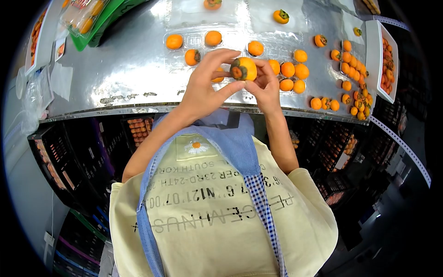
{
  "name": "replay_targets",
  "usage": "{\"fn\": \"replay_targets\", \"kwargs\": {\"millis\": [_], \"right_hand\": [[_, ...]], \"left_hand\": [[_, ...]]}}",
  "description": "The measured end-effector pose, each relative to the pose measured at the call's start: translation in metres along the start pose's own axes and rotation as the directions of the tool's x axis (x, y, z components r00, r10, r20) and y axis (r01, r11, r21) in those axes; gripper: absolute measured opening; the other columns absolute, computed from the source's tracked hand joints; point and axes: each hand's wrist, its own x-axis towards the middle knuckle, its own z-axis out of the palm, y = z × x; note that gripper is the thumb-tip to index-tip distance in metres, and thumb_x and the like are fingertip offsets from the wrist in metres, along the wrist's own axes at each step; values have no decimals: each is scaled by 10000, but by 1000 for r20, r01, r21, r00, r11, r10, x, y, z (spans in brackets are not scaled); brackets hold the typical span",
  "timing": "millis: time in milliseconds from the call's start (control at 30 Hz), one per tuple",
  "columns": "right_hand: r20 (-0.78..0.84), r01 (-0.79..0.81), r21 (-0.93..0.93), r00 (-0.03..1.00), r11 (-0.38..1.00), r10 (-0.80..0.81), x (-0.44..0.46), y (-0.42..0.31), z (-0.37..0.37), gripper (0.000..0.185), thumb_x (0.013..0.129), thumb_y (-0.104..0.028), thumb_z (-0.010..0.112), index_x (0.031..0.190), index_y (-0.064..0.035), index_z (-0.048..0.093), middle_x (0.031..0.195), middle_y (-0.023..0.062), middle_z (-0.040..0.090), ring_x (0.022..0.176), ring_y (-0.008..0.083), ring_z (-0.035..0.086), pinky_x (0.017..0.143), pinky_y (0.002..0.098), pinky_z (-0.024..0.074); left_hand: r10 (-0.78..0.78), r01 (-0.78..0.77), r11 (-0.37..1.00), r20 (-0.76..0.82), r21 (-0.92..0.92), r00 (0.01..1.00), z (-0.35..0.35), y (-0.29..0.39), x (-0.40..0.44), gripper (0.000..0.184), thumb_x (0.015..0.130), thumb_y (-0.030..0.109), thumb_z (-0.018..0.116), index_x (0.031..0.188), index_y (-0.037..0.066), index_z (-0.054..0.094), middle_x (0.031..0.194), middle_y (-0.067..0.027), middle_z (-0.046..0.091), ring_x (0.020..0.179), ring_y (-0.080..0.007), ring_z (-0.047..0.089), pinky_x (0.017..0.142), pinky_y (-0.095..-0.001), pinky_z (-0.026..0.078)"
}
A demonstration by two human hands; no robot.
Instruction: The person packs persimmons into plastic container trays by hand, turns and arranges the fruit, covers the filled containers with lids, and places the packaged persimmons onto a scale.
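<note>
A yellow-orange persimmon [248, 69] with its brown-green calyx turned to the left is held up over the metal table. My left hand [206, 85] curves round its left side, thumb below and forefinger above, closed on it. From the right, the thumb and fingers of my right hand [266, 88] pinch the same fruit. Under and around my hands lie clear plastic trays [201, 42] with persimmons in some of their hollows. One persimmon [192, 57] sits just beyond my left hand, and another persimmon [255, 48] is behind the held one. My left hand partly covers one more fruit.
Loose persimmons [353, 64] cluster on the table's right side, beside a white box [372, 55] of fruit. A green crate [102, 23] with packed fruit stands at back left. Dark crates [333, 147] are stacked beneath the metal table [124, 69], whose front edge is close to my body.
</note>
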Motion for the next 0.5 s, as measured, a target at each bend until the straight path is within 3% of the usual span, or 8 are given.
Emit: {"fn": "replay_targets", "kwargs": {"millis": [100,200,300,500], "right_hand": [[17,77,-288,997,954,-76,1,-4,4,567,717,-11,769,1202,-18,476,1149,92,559,1050,173,577,911,320,471],[15,70,-274,998,959,-68,2,-3,5,567,720,-14,768,1205,-22,474,1173,95,546,1067,180,573,910,317,476],[15,53,-221,999,974,-51,2,-2,5,579,714,-15,774,1207,-26,471,1192,99,536,1079,187,568,913,319,480],[6,44,-187,999,981,-44,2,3,5,605,704,-10,779,1212,-31,451,1202,114,536,1100,202,562,937,342,480]], "left_hand": [[-132,129,990,56,53,990,-5,3,1,347,802,27,673,1143,22,609,1196,-87,538,1041,-184,572,879,-314,522],[-68,67,998,17,6,998,-7,-9,0,364,792,72,697,1145,29,617,1151,-124,569,973,-186,607,796,-299,562],[-120,120,993,59,1,991,-10,-6,-2,375,838,38,646,1207,34,586,1191,-98,547,1050,-173,575,886,-300,520],[-66,62,996,60,63,996,-11,-9,-5,339,889,62,584,1227,43,575,1246,-112,535,1105,-191,559,904,-307,511]]}}
